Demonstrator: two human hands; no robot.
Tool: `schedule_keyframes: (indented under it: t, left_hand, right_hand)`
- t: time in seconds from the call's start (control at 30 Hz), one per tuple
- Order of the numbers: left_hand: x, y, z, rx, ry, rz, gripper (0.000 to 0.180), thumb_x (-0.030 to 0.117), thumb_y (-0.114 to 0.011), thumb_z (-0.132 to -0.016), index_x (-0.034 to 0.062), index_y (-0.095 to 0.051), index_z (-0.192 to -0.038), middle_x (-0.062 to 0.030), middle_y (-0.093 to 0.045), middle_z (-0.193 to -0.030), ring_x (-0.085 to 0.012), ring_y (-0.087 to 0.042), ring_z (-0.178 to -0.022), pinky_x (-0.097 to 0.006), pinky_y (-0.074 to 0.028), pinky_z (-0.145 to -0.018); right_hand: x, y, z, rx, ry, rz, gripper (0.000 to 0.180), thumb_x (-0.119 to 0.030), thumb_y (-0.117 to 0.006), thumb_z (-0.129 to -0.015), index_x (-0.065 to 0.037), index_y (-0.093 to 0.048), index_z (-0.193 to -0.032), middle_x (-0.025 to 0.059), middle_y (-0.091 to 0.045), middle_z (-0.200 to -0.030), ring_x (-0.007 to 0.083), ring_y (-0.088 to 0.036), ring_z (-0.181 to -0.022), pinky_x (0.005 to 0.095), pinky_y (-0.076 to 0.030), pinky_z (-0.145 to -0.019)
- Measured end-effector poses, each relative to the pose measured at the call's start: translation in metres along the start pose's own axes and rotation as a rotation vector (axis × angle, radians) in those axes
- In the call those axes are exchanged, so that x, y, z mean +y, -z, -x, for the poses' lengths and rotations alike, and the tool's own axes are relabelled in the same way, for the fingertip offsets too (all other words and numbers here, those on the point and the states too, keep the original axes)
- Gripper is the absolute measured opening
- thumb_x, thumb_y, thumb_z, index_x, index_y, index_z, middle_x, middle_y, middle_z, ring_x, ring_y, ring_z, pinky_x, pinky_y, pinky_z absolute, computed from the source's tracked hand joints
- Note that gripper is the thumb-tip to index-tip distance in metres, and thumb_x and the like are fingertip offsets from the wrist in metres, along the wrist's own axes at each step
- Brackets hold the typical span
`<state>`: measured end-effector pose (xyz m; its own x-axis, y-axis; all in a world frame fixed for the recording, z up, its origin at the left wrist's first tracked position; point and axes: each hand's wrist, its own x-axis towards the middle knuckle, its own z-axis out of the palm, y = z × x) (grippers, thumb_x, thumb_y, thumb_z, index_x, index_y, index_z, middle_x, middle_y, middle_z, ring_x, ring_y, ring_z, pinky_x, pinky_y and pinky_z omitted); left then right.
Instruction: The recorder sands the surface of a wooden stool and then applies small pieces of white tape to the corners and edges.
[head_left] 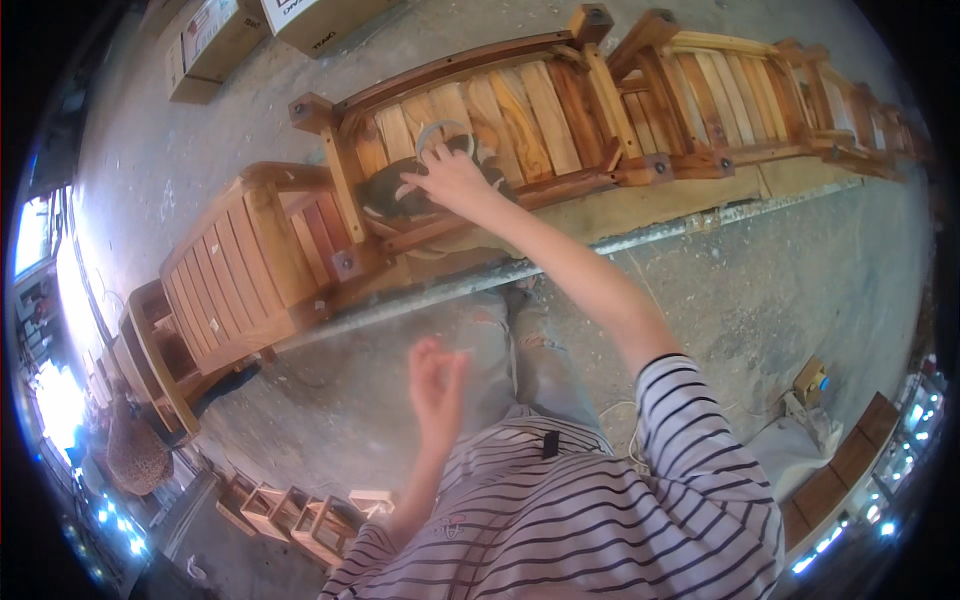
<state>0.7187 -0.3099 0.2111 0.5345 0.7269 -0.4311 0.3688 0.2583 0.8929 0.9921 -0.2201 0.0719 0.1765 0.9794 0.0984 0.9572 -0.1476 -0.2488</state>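
My right hand (pixel 452 182) reaches over an upturned wooden frame with slats (pixel 510 115). Its fingers are apart, and some touch or overlap a grey ring-shaped thing (pixel 440 128) on the slats. Under and beside that hand lies a dark, rumpled item with pale patches (pixel 385 192); its kind is unclear. My left hand (pixel 437 385) is raised in front of my body, away from the wood. Its fingers are bent and smeared by motion, so whether they hold anything does not show.
More slatted wooden frames stretch right (pixel 735 95), and a slatted piece (pixel 235 270) stands left. They stand along a pale floor strip (pixel 600 245). Cardboard boxes (pixel 215 45) lie at the far left. Small wooden frames (pixel 290 515) and a woven round object (pixel 138 455) are at the lower left.
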Motion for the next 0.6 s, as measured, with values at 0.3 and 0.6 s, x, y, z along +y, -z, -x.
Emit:
schedule_keyframes:
  t: [0.3, 0.6]
  left_hand:
    - [0.014, 0.085, -0.063, 0.666, -0.123, -0.261, 0.018, 0.017, -0.052, -0.1, 0.0003, -0.058, -0.098, -0.0093, -0.052, -0.126, -0.019, -0.048, -0.118, -0.031, -0.034, -0.102]
    - [0.019, 0.106, -0.203, 0.623, -0.222, -0.149, 0.022, 0.02, -0.054, -0.1, -0.0006, -0.062, -0.101, -0.0128, -0.05, -0.131, -0.0222, -0.051, -0.117, -0.033, -0.037, -0.102]
  right_hand:
    - [0.128, 0.079, 0.052, -0.394, -0.019, 0.137, 0.052, -0.017, -0.074, -0.074, -0.035, -0.062, -0.121, 0.0051, -0.063, -0.096, 0.0225, -0.064, -0.094, 0.0344, -0.054, -0.074]
    - [0.096, 0.002, -0.037, 0.226, -0.626, 0.024, 0.026, -0.032, -0.058, -0.092, -0.007, -0.065, -0.094, 0.0203, -0.063, -0.082, 0.0376, -0.063, -0.075, 0.0471, -0.048, -0.063]
